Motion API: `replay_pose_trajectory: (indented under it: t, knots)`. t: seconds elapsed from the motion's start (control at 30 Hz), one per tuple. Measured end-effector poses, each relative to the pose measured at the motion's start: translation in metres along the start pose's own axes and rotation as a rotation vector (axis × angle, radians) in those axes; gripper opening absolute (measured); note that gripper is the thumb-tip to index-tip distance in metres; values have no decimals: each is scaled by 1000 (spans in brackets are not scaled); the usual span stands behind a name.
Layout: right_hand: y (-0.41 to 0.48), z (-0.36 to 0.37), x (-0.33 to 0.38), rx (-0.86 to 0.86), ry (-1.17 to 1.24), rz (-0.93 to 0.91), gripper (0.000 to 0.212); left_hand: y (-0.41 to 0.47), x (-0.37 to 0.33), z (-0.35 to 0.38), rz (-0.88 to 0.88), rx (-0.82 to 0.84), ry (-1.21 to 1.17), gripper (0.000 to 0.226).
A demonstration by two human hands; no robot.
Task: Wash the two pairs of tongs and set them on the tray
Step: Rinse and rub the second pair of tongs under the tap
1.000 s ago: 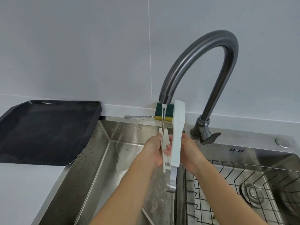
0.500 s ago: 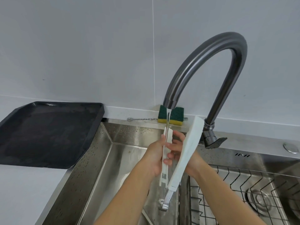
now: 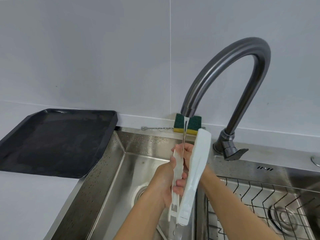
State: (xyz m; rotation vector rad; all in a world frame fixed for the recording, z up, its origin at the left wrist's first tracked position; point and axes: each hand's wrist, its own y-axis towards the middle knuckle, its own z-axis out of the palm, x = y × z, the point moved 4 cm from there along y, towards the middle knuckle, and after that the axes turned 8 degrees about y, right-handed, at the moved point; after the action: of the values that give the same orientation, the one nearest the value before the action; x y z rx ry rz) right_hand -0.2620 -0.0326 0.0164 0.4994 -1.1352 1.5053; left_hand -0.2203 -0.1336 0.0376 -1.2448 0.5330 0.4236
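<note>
From the head camera, both hands hold one pair of white tongs [image 3: 192, 172] upright over the left basin of the steel sink [image 3: 110, 179], under a thin stream of water [image 3: 184, 134] from the curved grey faucet [image 3: 225, 70]. The left hand [image 3: 163, 184] has its grip clamped on the thinner slotted arm; the right hand [image 3: 186, 160] is closed around the same arm from behind, fingers wrapped on it. The broad arm leans right, across the right wrist. The black tray [image 3: 52, 142] lies on the white surface [image 3: 31, 205] left of the sink. A green-and-yellow sponge [image 3: 194, 125] sits on the back ledge behind the spout.
</note>
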Motion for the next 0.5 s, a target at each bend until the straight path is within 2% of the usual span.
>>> replay_pose_trajectory:
  t: [0.1,0.2,0.3,0.43,0.5]
  knots:
    - [-5,2,-6,76,122,170,6,4,4,-5,-11,-21,-56,50]
    - [-17,-5,-1,41,28,98,11,10,1,-16,42,-158,-80,41]
    - [-29,-13,0,-9,66,114,10,13,-7,-24,135,-293,-56,36]
    - [-45,-20,3,69,263,162,49,16,-12,-32,259,-434,-87,42]
    - [-50,-20,5,134,273,126,51,17,-12,-35,302,-493,-111,47]
